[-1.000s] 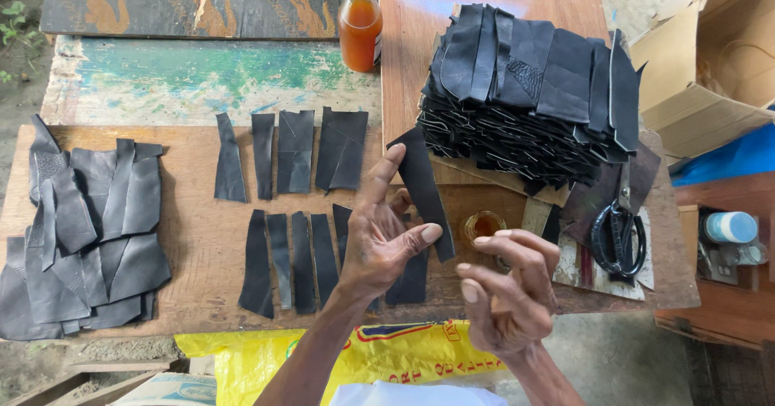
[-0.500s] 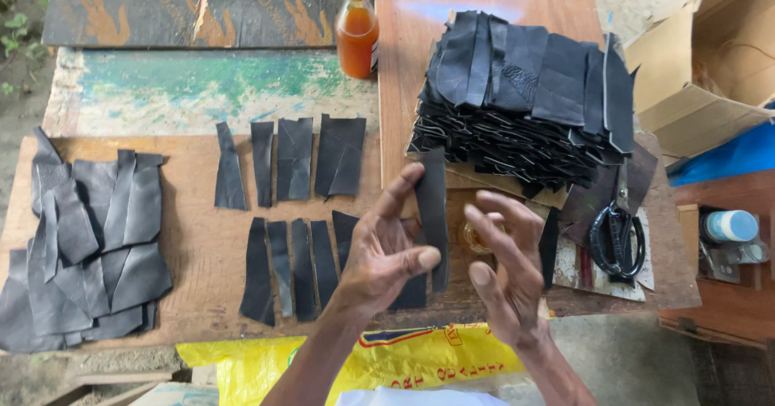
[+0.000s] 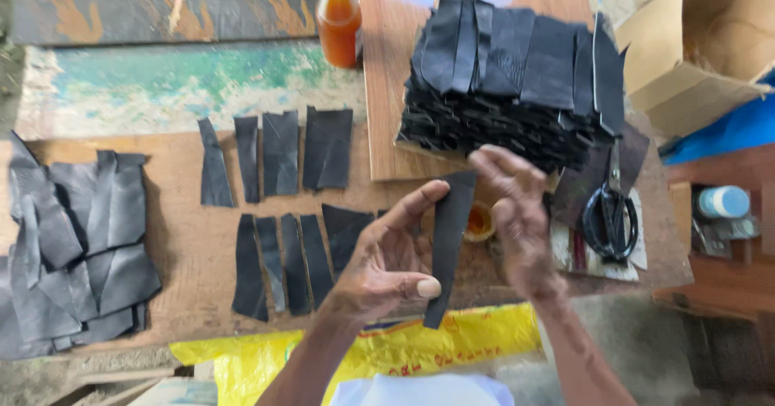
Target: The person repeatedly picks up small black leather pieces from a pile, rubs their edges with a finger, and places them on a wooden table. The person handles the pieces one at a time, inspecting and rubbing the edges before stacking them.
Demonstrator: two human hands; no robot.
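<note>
Both hands up at centre frame, working one black strip [image 3: 450, 249]. Left hand [image 3: 387, 265] pinches the strip's lower half between thumb and fingers; index finger extended up toward its top end. Right hand [image 3: 517, 216], motion-blurred, has its fingers curled at the strip's upper end; can't tell if it grips or only touches. Strip hangs near vertical, slightly tilted, above the front edge of the wooden worktop [image 3: 186, 236].

Around them:
- tall stack of black cut pieces [image 3: 517, 75] at upper centre-right, on a wooden board [image 3: 387, 107]
- two rows of flat black strips [image 3: 282, 204] laid out left of centre, upper and lower row
- loose heap of larger black sheets [image 3: 73, 244] at far left
- black scissors [image 3: 609, 216] just right of the right hand
- small round container of orange-yellow stuff [image 3: 480, 222] between the hands, partly hidden
- bottle of orange liquid [image 3: 339, 18] at top centre
- cardboard box [image 3: 702, 43] at upper right
- yellow sack [image 3: 355, 353] at bottom, below the worktop edge
</note>
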